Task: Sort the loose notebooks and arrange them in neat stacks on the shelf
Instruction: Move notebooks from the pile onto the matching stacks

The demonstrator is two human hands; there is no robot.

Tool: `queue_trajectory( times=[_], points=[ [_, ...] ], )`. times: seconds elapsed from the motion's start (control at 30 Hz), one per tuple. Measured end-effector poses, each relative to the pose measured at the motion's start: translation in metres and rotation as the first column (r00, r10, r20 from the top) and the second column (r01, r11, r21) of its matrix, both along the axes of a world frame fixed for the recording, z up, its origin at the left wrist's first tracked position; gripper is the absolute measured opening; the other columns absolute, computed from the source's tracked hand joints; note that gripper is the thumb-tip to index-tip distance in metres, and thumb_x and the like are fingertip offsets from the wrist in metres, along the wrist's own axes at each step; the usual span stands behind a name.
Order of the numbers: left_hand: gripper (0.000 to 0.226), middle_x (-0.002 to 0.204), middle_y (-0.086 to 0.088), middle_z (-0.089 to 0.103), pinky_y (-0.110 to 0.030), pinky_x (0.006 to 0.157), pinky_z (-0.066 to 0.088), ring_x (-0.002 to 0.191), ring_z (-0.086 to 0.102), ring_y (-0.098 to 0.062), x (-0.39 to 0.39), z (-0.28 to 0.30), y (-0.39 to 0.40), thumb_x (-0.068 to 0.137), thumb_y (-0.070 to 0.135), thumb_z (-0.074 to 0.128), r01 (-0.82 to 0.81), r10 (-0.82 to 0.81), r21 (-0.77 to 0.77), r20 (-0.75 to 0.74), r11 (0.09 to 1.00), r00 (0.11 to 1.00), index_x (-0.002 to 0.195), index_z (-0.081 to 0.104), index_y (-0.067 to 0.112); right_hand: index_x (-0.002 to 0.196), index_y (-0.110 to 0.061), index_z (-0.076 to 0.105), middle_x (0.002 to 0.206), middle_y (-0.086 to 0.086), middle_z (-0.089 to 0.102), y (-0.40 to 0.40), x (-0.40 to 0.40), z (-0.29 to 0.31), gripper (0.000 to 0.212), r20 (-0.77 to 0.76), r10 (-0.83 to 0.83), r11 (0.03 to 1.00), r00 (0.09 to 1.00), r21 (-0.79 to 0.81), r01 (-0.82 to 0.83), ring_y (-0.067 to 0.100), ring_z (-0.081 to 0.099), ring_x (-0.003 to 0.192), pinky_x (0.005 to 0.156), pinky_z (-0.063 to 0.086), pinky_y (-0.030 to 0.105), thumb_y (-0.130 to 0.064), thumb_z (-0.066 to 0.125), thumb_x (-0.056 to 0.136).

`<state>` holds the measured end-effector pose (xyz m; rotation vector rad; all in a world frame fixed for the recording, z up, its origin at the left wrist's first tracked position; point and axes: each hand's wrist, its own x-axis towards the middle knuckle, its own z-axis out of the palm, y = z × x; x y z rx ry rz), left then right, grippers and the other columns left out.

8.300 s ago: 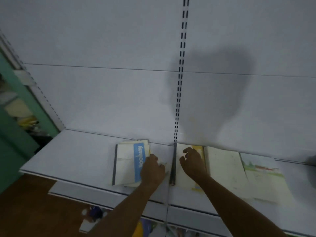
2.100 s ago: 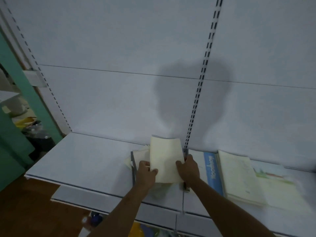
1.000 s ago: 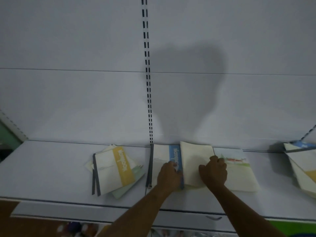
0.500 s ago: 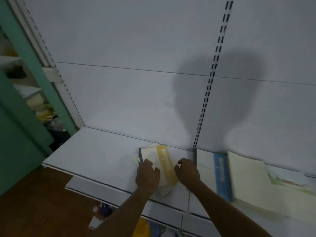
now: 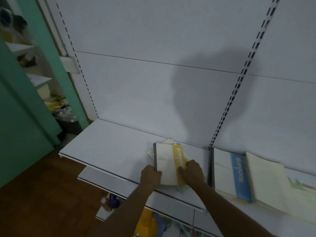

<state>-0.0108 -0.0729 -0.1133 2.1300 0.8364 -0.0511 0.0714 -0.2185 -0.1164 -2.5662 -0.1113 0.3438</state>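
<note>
Where both hands clasp it, yellow-striped notebook [image 5: 168, 164] between left-hand fingers [image 5: 154, 171] and right-hand fingers [image 5: 185, 169].

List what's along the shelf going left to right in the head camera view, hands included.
Bare shelf → left hand → yellow-striped notebook atop a messy pile → right hand → blue-striped notebook → plain cream notebook → notebook with a landscape picture.

Both hands gripping yellow-banded notebook [image 5: 168, 164] atop loose pile, white shelf [image 5: 109, 144], blue-banded notebook [image 5: 230, 175] beside
</note>
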Motion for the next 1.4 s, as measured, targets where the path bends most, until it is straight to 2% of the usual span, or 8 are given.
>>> queue_trajectory(
  times=[0.27, 0.43, 0.57, 0.77, 0.87, 0.93, 1.13, 1.4],
  points=[
    [0.026, 0.111, -0.012, 0.064, -0.029, 0.077, 0.048, 0.101, 0.062, -0.025, -0.009, 0.006, -0.006, 0.09, 0.024, 0.06, -0.053, 0.048, 0.105, 0.052, 0.993, 0.997, 0.108, 0.055, 0.005, 0.109, -0.005, 0.056, 0.103, 0.008, 0.063, 0.0, 0.003, 0.0, 0.041, -0.056, -0.017, 0.995, 0.998, 0.1, 0.022, 0.022, 0.062, 0.091, 0.076, 0.054, 0.033, -0.036, 0.062, 0.083],
    [0.02, 0.106, -0.011, 0.066, -0.032, 0.079, 0.052, 0.097, 0.063, -0.026, 0.004, 0.021, -0.017, 0.088, 0.017, 0.063, -0.077, 0.071, 0.02, 0.194, 0.997, 0.978, 0.104, 0.058, 0.006, 0.1, -0.012, 0.041, 0.09, 0.002, 0.054, -0.013, 0.01, 0.009, 0.023, -0.058, -0.106, 0.958, 0.993, 0.263, 0.118, 0.009, 0.052, 0.07, 0.056, 0.043, 0.024, -0.027, 0.056, 0.09],
    [0.021, 0.106, -0.011, 0.067, -0.033, 0.085, 0.052, 0.097, 0.063, -0.025, 0.026, 0.03, -0.047, 0.087, 0.015, 0.065, -0.007, 0.007, -0.003, 0.266, 1.0, 0.964, 0.105, 0.06, 0.005, 0.099, -0.014, 0.042, 0.084, -0.001, 0.054, -0.047, 0.021, 0.022, 0.023, -0.013, -0.194, 0.933, 0.981, 0.305, 0.189, 0.01, 0.053, 0.069, 0.052, 0.04, 0.024, -0.026, 0.058, 0.087],
    [0.026, 0.108, -0.009, 0.066, -0.027, 0.077, 0.048, 0.096, 0.063, -0.023, 0.052, 0.028, -0.12, 0.086, 0.019, 0.066, 0.125, -0.125, 0.016, 0.256, 0.992, 0.959, 0.108, 0.058, 0.006, 0.1, -0.016, 0.042, 0.092, 0.002, 0.059, -0.125, 0.028, 0.027, 0.027, 0.053, -0.304, 0.948, 0.951, 0.118, 0.296, 0.012, 0.053, 0.068, 0.057, 0.045, 0.027, -0.033, 0.058, 0.086],
    [0.028, 0.108, -0.011, 0.067, -0.03, 0.078, 0.05, 0.096, 0.064, -0.024, 0.057, 0.021, -0.148, 0.085, 0.019, 0.066, 0.169, -0.17, 0.02, 0.218, 0.985, 0.961, 0.108, 0.057, 0.005, 0.12, -0.012, 0.046, 0.102, 0.005, 0.062, -0.154, 0.026, 0.026, 0.043, 0.09, -0.294, 0.953, 0.952, -0.052, 0.299, 0.025, 0.061, 0.09, 0.073, 0.045, 0.03, -0.036, 0.054, 0.085],
    [0.028, 0.106, -0.012, 0.067, -0.032, 0.079, 0.052, 0.095, 0.064, -0.025, 0.058, 0.017, -0.158, 0.085, 0.02, 0.066, 0.19, -0.191, 0.022, 0.206, 0.981, 0.96, 0.107, 0.058, 0.005, 0.116, -0.012, 0.049, 0.108, 0.008, 0.063, -0.165, 0.024, 0.026, 0.039, 0.124, -0.283, 0.945, 0.951, -0.133, 0.298, 0.028, 0.06, 0.099, 0.08, 0.046, 0.033, -0.035, 0.051, 0.084],
    [0.033, 0.109, -0.014, 0.066, -0.034, 0.083, 0.053, 0.099, 0.063, -0.028, 0.063, 0.009, -0.175, 0.084, 0.022, 0.068, 0.218, -0.224, 0.051, 0.169, 0.975, 0.96, 0.109, 0.058, 0.003, 0.116, -0.013, 0.05, 0.108, 0.003, 0.062, -0.176, 0.018, 0.024, 0.03, 0.247, -0.197, 0.917, 0.949, -0.297, 0.268, 0.021, 0.058, 0.098, 0.08, 0.044, 0.03, -0.02, 0.044, 0.088],
    [0.041, 0.117, -0.013, 0.062, -0.035, 0.093, 0.047, 0.108, 0.059, -0.026, 0.062, 0.001, -0.188, 0.085, 0.027, 0.068, 0.302, -0.312, 0.103, 0.097, 0.948, 0.945, 0.116, 0.054, 0.003, 0.108, -0.015, 0.056, 0.105, 0.003, 0.057, -0.176, 0.01, 0.014, 0.023, 0.264, -0.064, 0.912, 0.962, -0.376, 0.164, 0.018, 0.054, 0.091, 0.074, 0.042, 0.03, -0.023, 0.048, 0.089]
  ],
)
